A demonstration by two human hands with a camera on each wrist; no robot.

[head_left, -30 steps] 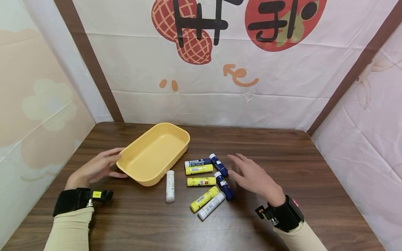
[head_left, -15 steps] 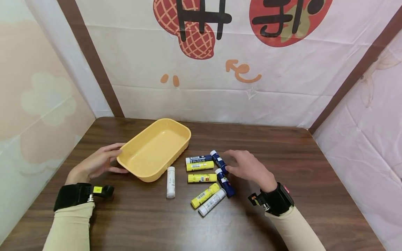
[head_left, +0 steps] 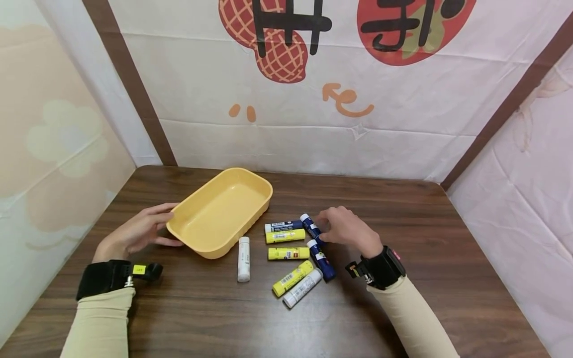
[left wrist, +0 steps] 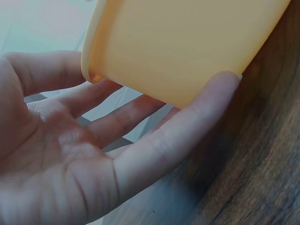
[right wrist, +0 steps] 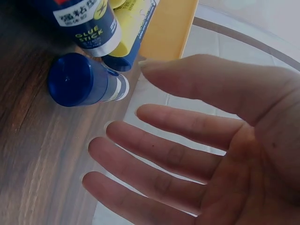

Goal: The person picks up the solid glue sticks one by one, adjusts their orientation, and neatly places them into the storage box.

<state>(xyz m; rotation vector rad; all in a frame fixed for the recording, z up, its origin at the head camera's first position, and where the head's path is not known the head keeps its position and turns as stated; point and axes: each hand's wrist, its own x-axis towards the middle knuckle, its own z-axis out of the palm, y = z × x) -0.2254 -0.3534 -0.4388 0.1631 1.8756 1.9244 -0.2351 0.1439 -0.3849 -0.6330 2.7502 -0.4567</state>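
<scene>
In the head view, my left hand is at the near-left end of a yellow plastic tray. Its thumb lies straight against the tray's end wall in the left wrist view, with the other fingers extended along the outside. My right hand hovers beside a blue glue stick with a white cap. The right wrist view shows its fingers spread and loosely bent, thumb apart, that stick's blue end lying just beyond the fingertips. Another blue glue stick lies nearer me.
Left of these lie a third blue glue stick, several yellow glue sticks and a white glue stick. Another white stick lies by the tray. A printed cloth hangs behind the brown wooden table.
My right hand has moved left and a little away from me, closer to the far blue glue stick, its fingers bending more. The left hand stays at the tray.
</scene>
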